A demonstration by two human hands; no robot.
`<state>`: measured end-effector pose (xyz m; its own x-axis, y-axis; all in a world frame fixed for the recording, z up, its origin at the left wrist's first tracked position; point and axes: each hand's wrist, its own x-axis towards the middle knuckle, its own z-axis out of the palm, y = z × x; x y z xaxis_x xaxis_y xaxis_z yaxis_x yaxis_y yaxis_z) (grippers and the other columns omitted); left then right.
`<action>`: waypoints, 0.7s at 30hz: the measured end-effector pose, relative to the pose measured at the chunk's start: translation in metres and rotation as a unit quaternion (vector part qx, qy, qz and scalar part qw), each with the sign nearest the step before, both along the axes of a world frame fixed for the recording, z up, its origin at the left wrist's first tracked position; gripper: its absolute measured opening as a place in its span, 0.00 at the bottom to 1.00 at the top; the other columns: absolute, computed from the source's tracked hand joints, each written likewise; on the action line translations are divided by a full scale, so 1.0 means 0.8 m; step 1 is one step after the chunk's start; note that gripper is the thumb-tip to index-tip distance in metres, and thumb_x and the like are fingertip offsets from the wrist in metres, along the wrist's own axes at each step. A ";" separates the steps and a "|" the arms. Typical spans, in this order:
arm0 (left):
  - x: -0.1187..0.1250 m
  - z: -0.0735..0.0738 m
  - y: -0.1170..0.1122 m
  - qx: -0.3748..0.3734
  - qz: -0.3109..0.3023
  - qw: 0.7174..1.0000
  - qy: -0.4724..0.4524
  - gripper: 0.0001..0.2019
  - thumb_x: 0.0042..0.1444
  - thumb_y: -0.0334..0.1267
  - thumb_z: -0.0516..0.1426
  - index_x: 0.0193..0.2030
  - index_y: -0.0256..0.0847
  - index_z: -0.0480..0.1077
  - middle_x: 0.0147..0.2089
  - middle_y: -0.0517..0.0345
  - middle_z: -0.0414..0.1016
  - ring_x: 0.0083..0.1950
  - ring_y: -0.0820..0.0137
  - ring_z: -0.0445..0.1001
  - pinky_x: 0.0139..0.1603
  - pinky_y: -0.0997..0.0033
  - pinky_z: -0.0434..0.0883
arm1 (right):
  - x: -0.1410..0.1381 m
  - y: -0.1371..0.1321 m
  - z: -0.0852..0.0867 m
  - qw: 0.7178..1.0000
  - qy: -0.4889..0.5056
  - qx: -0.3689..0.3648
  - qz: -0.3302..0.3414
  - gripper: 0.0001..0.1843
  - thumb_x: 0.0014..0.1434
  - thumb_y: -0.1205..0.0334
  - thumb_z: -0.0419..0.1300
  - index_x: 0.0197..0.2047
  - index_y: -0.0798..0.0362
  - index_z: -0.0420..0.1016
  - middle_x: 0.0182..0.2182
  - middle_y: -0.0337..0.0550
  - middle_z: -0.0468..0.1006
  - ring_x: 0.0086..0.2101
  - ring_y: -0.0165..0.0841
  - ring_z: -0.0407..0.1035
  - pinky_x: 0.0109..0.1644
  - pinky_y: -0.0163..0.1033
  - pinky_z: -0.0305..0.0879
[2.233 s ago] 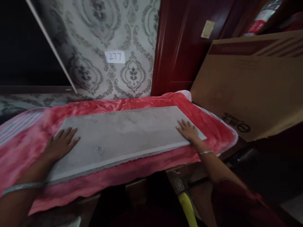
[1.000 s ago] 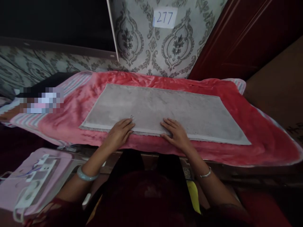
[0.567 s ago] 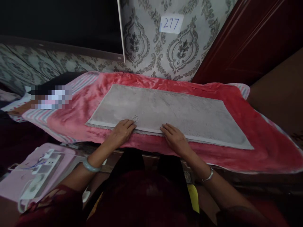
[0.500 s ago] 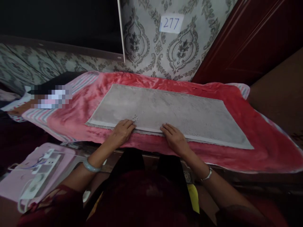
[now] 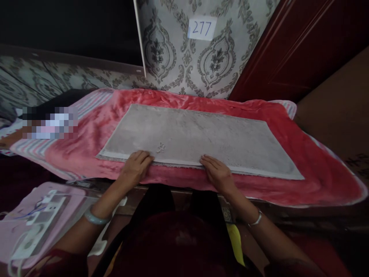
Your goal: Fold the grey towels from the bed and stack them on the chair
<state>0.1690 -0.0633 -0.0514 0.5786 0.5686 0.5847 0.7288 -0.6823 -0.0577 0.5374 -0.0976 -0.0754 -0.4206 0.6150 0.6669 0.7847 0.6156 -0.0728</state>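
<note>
A grey mat [image 5: 196, 134], which looks folded over lengthwise, lies on a red blanket [image 5: 273, 142]. Its front edge shows a pale border with a fuzzy layer beneath. My left hand [image 5: 137, 166] is closed on that edge left of the middle, fingers bent over the top. Farther right, my right hand [image 5: 216, 171] holds the same edge with its fingers pressed together on the border. Both thumbs are mostly hidden. A small pale squiggly mark or scrap [image 5: 160, 147] is on the mat near my left fingertips.
A dark television screen [image 5: 69, 34] stands at the back left, before patterned wallpaper with a paper label [image 5: 202, 28]. At lower left a power strip [image 5: 43, 227] rests on a pink surface. Another person's arm [image 5: 14, 136] reaches in at the left. A dark red wooden panel [image 5: 288, 46] rises at right.
My hands have moved apart along the mat's front edge, the left one leftward and the right one slightly rightward. The whole view has shifted a little. The mat lies as before.
</note>
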 end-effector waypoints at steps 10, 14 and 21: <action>-0.094 0.009 -0.002 -0.076 0.113 0.990 0.030 0.17 0.66 0.34 0.48 0.53 0.44 0.76 0.50 0.49 0.79 0.54 0.59 0.74 0.56 0.55 0.70 | 0.130 -0.034 -0.002 0.991 -0.007 -0.019 -0.133 0.22 0.70 0.68 0.51 0.62 0.49 0.76 0.57 0.48 0.79 0.60 0.41 0.71 0.63 0.53 0.71; -0.091 0.012 -0.003 -0.036 0.113 0.993 0.027 0.17 0.65 0.34 0.46 0.48 0.42 0.76 0.47 0.49 0.80 0.51 0.58 0.75 0.51 0.56 0.70 | 0.131 -0.033 -0.008 0.991 0.013 -0.003 -0.130 0.21 0.71 0.68 0.49 0.60 0.49 0.78 0.54 0.48 0.81 0.59 0.40 0.72 0.62 0.52 0.72; -0.095 0.008 0.003 -0.005 0.125 0.991 0.048 0.20 0.62 0.34 0.45 0.51 0.44 0.77 0.42 0.46 0.81 0.45 0.52 0.75 0.48 0.53 0.71 | 0.128 -0.032 -0.017 0.990 0.021 -0.001 -0.136 0.22 0.71 0.67 0.49 0.60 0.49 0.77 0.55 0.48 0.81 0.60 0.38 0.70 0.64 0.51 0.70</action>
<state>0.0930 -0.0611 -0.0449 0.4722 0.7067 0.5269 0.8663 -0.4824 -0.1294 0.6394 -0.1231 -0.0888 -0.2106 0.7026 0.6797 0.9179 0.3814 -0.1098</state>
